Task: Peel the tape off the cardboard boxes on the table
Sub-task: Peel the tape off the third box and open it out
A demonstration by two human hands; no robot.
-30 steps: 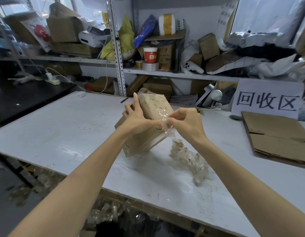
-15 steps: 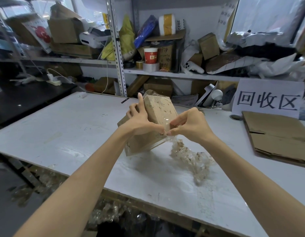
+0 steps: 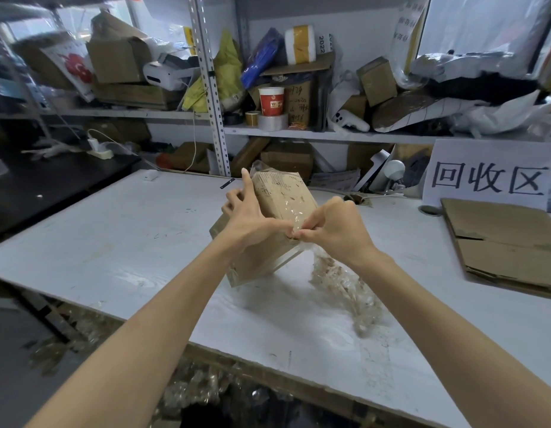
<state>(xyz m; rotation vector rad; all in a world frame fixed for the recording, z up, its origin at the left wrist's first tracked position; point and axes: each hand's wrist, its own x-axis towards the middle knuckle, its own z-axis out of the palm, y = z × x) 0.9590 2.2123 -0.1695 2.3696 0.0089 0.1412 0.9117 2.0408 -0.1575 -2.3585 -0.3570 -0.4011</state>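
White tabletop before cluttered shelves; cardboard box held tilted over it, long axis rising away, clasped from the left by left hand; clear tape at its near right edge pinched by right hand, hands almost touching.

Tape right of box (on table)

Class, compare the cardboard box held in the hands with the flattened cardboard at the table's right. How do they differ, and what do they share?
The cardboard box is assembled, with depth; the flattened cardboard is folded flat. The box is tilted, gripped by the left hand while the right hand pinches its clear tape; the flattened cardboard lies on the table, untouched. Both are brown cardboard.
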